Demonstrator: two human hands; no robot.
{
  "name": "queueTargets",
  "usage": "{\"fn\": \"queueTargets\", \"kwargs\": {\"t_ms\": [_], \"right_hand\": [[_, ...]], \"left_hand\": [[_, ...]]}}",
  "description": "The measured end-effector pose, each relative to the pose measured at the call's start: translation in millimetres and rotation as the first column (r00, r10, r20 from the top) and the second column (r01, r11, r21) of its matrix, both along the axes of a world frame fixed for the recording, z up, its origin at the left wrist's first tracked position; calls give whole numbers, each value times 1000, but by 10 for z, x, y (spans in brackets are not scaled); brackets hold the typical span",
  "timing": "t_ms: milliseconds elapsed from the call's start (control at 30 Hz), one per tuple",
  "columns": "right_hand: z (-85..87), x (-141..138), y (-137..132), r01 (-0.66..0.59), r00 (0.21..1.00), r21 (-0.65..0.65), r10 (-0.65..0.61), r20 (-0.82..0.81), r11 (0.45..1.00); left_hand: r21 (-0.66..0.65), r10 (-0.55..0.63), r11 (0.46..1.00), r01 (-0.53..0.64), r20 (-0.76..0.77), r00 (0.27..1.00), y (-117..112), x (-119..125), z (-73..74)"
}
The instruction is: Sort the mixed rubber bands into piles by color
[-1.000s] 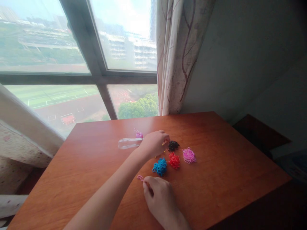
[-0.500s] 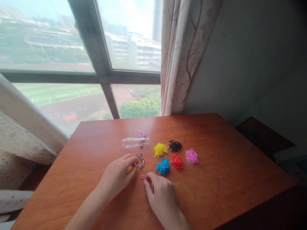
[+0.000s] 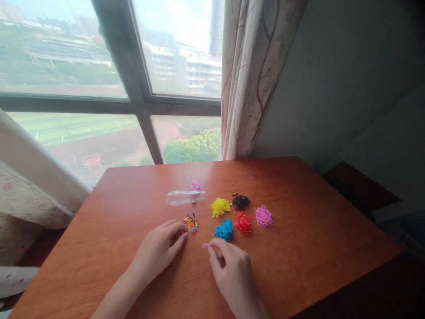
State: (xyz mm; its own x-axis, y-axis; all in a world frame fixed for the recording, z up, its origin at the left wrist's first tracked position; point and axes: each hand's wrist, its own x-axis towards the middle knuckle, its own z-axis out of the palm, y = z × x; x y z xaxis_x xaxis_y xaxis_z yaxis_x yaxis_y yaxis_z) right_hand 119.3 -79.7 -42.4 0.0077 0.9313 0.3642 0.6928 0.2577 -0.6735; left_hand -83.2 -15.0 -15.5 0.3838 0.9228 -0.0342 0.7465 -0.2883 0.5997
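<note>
Small heaps of rubber bands lie on the wooden table [image 3: 299, 248]: yellow [image 3: 220, 207], black [image 3: 241, 202], blue [image 3: 224, 230], red [image 3: 243, 223] and pink [image 3: 264, 216]. A little mixed-colour cluster [image 3: 191, 222] sits left of them. My left hand [image 3: 161, 248] rests beside that cluster, fingers curled, fingertips almost on it. My right hand [image 3: 229, 274] pinches a single pink band [image 3: 206, 245] just in front of the blue heap. A clear plastic bottle [image 3: 184, 197] lies on its side behind, a pink piece [image 3: 194, 185] at its far end.
A large window [image 3: 109, 79] and a patterned curtain [image 3: 255, 75] stand behind the table. A light cushion or bedding [image 3: 29, 195] lies at the left. A dark low piece of furniture [image 3: 361, 186] sits at the right beyond the table's edge.
My left hand drew back from the black heap to the mixed cluster near me, uncovering the yellow heap. My right hand shifted slightly right and lifted the pink band.
</note>
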Motion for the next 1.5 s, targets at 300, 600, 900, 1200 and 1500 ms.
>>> {"fn": "queueTargets", "kwargs": {"t_ms": [300,600,900,1200,1500], "right_hand": [[73,1289,262,407,902,64,-412,129,911],[-80,1714,525,474,870,-54,-457,184,879],[-59,1957,796,380,915,-162,-346,206,911],[-135,2016,1007,322,930,-195,-271,247,927],[-23,1959,757,325,933,-208,-277,230,923]], "left_hand": [[-13,-11,1000,11,-14,1000,-7,-3,10],[-13,-18,1000,18,-10,1000,2,-9,-21],[-20,-10,1000,10,-19,1000,8,-4,-38],[-32,-11,999,10,-19,1000,0,-30,-53],[-36,-23,999,23,-4,1000,3,-26,-43]]}}
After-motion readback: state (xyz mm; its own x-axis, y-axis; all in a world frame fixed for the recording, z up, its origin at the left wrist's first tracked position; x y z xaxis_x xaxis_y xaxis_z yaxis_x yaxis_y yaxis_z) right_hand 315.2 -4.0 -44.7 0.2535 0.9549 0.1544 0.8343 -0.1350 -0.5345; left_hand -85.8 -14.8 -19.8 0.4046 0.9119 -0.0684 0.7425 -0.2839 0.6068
